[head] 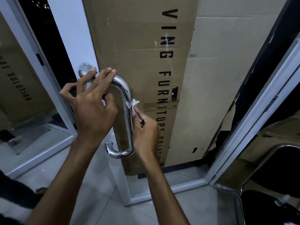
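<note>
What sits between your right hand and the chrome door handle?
A crumpled white tissue, pinched by the right hand against the door handle; head view.

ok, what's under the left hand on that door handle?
The left hand covers the top bend of the handle. White tissue peeks out between its fingers, and the right hand pinches more lower down. How far it runs under the palm is hidden.

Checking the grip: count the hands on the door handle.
2: left hand grips the door handle at its top bend; right hand pinches a tissue against its upright bar.
</note>
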{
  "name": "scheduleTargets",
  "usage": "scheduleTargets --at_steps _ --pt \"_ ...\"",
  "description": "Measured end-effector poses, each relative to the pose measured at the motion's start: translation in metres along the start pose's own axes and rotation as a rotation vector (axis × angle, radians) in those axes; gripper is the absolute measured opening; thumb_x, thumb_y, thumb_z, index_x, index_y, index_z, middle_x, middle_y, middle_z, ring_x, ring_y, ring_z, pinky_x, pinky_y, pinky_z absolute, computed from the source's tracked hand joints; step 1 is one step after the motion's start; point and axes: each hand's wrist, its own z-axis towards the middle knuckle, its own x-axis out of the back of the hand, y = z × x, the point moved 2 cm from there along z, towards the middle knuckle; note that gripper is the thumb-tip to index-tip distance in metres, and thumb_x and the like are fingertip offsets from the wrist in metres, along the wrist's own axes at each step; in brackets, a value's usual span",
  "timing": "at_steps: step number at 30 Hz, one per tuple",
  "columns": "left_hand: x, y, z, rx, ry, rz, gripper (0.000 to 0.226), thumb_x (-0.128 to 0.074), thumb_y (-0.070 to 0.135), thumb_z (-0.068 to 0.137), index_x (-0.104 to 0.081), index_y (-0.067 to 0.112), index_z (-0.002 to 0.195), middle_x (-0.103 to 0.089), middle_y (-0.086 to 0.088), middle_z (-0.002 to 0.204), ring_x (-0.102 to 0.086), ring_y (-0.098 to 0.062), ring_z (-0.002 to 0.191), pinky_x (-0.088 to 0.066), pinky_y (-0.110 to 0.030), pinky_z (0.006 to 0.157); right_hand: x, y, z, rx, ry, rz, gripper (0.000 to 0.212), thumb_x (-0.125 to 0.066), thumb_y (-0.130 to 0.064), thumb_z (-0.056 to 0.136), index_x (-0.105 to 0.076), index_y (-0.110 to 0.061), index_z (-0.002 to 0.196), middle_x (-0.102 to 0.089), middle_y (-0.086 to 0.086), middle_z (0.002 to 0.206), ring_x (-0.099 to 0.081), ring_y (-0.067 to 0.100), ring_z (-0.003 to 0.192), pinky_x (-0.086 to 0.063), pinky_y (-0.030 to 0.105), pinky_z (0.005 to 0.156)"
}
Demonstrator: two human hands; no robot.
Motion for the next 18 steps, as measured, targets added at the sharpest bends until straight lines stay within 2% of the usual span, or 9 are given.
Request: scheduleTargets --at_steps 3,5,7,10,13,15,18 --pt "0.0 0.001 0.0 0.008 0.028 0.014 0.058 -0.053 0.008 0.092 -0.06 0.031 0.144 -0.061 0.014 0.145 -0.046 -0.011 0.143 -0.016 -0.035 0.104 -0.003 0.016 -0.009 -0.06 -0.007 -0.021 0.028 -0.06 -0.045 0.101 -0.067 -0.044 0.128 -0.076 -0.016 0.115 -0.073 0.006 0.089 -0.062 0.04 0.08" --pt "0.0 0.005 -0.001 0.018 0.041 0.018 0.057 -0.053 0.008 0.092 -0.061 0.03 0.144 -0.061 0.014 0.144 -0.047 -0.011 0.142 -0.017 -0.036 0.103 -0.001 0.024 -0.007 -0.107 -0.013 0.011 0.027 -0.063 -0.041 0.1 -0.069 -0.041 0.127 -0.074 -0.016 0.12 -0.072 0.006 0.102 -0.061 0.039 0.09" --pt "-0.001 0.009 -0.001 0.037 0.052 0.018 0.055 -0.054 0.008 0.093 -0.062 0.03 0.142 -0.061 0.015 0.143 -0.047 -0.01 0.142 -0.019 -0.039 0.104 0.001 0.02 -0.003 -0.083 -0.05 0.028 0.027 -0.062 -0.037 0.102 -0.068 -0.038 0.129 -0.073 -0.018 0.121 -0.071 0.003 0.101 -0.061 0.032 0.089" --pt "-0.001 0.011 -0.001 0.061 0.054 0.034 0.054 -0.051 0.009 0.093 -0.063 0.032 0.141 -0.06 0.018 0.142 -0.046 -0.006 0.143 -0.018 -0.037 0.106 0.001 0.022 -0.003 -0.042 -0.047 0.028 0.029 -0.061 -0.037 0.103 -0.068 -0.038 0.13 -0.075 -0.014 0.119 -0.069 0.003 0.09 -0.057 0.024 0.079" --pt "-0.001 0.013 -0.001 0.091 0.053 0.045 0.056 -0.047 0.011 0.091 -0.065 0.031 0.14 -0.063 0.016 0.141 -0.046 -0.005 0.143 -0.016 -0.031 0.105 0.002 0.032 -0.011 -0.106 -0.049 0.008 0.03 -0.06 -0.043 0.1 -0.068 -0.043 0.128 -0.075 -0.012 0.12 -0.072 0.009 0.102 -0.06 0.035 0.088" --pt "-0.001 0.016 -0.001 0.108 0.057 0.041 0.057 -0.046 0.011 0.089 -0.065 0.031 0.139 -0.063 0.016 0.141 -0.046 -0.005 0.142 -0.016 -0.028 0.104 0.006 0.034 -0.008 -0.131 -0.085 0.015 0.028 -0.061 -0.041 0.101 -0.07 -0.04 0.127 -0.075 -0.013 0.12 -0.072 0.008 0.103 -0.06 0.035 0.089" --pt "-0.003 0.02 -0.002 0.134 0.072 0.056 0.061 -0.046 0.008 0.087 -0.065 0.032 0.139 -0.063 0.019 0.14 -0.046 -0.002 0.142 -0.016 -0.026 0.102 0.01 0.028 -0.005 -0.091 -0.122 0.019 0.028 -0.063 -0.032 0.102 -0.07 -0.035 0.129 -0.072 -0.018 0.122 -0.069 0.0 0.104 -0.057 0.02 0.088"
